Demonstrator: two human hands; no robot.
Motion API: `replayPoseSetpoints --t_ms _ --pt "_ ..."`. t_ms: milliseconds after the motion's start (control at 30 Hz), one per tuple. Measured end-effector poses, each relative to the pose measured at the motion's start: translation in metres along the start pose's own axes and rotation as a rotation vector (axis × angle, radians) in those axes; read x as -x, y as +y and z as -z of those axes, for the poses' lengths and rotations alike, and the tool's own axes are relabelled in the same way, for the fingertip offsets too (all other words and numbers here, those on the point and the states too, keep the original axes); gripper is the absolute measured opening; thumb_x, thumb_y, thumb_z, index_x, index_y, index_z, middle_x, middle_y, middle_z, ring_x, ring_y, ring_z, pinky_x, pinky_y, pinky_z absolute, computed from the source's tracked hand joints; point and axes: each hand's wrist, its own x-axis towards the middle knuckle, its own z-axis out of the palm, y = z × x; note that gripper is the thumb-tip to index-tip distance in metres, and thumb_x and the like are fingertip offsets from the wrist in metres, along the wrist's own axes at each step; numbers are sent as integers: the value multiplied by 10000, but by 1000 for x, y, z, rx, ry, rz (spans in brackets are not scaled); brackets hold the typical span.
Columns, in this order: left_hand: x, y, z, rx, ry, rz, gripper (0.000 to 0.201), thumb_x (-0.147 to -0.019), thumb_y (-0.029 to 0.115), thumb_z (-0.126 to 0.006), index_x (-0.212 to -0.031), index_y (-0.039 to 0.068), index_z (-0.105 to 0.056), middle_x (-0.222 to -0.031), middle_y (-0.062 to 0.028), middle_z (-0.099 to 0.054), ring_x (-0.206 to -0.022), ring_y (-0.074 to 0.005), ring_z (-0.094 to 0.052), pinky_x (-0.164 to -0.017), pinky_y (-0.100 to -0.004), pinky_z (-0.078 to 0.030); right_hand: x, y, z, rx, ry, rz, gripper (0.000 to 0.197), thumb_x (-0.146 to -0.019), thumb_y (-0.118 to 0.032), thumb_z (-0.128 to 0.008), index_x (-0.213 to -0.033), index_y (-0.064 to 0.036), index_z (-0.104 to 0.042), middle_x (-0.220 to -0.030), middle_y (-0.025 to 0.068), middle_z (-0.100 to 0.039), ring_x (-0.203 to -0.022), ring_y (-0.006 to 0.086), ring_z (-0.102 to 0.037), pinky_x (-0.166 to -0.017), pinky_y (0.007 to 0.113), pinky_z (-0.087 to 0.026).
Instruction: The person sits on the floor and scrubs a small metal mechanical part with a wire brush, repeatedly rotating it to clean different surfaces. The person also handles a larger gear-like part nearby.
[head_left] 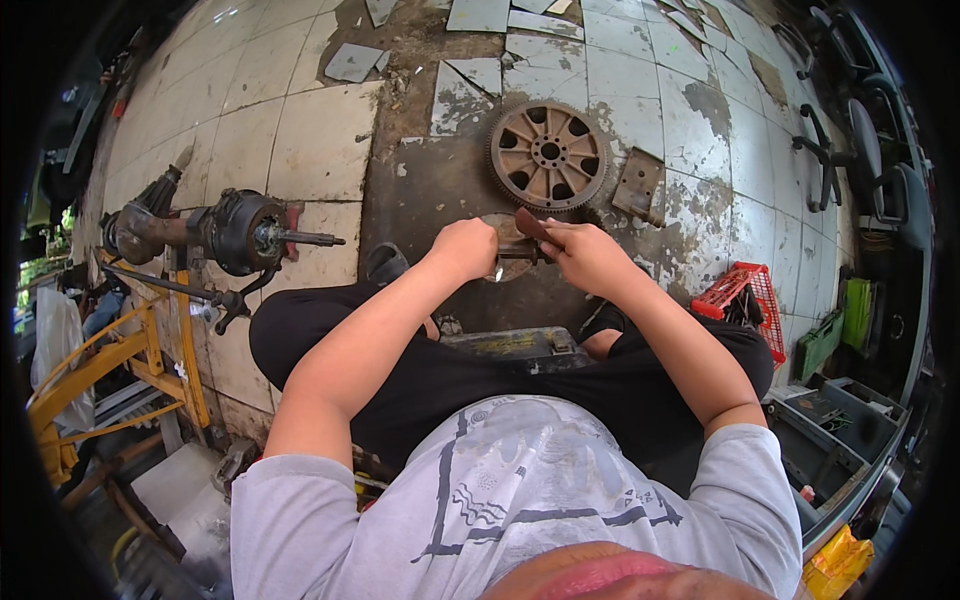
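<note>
My left hand (467, 249) is closed around one end of a short dark metal shaft (518, 251), its bright tip showing below the fist. The shaft lies roughly level between my two hands. In my right hand (582, 258), a reddish-brown strip that looks like sandpaper (532, 226) is pinched between thumb and fingers, beside the shaft's right end. Whether those fingers also touch the shaft is hard to see. Under both hands a round, flat metal piece (512, 268) rests on the dark floor, partly covered by them. Just beyond stands a rusty toothed flywheel (550, 152).
Right of the flywheel lies a rusty metal bracket (638, 187). A dark case (520, 346) sits between my legs. An axle assembly (235, 232) is at left, near a yellow frame (150, 345). A red crate (742, 300) and grey toolbox (835, 430) are at right.
</note>
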Motion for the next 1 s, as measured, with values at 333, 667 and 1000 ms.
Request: replayPoseSetpoints --t_ms 333,667,1000 --pt "3 1 -3 16 -4 -21 241 -822 165 -737 -1038 74 -792 -945 -207 -786 -936 -410 -776 -831 -510 -638 12 -21 4 8 5 45 334 -1039 -229 -653 -1274 -9 -742 -1377 198 -717 -1287 386 -672 -1086 474 -553" --pt "1 0 -3 28 -14 -10 265 -848 146 -718 -1099 101 -790 -973 -193 -792 -968 -392 -779 -843 -501 -641 13 -13 -7 -32 7 104 330 -1040 -200 -655 -1292 -4 -737 -1389 208 -703 -1270 403 -672 -1074 483 -553" --pt "1 -1 -5 25 -11 -22 230 -841 143 -714 -1043 63 -791 -985 -208 -791 -961 -414 -775 -840 -512 -640 10 -4 -10 0 -62 -46 317 -1038 -215 -649 -1274 -29 -750 -1324 202 -729 -1135 428 -708 -970 508 -578"
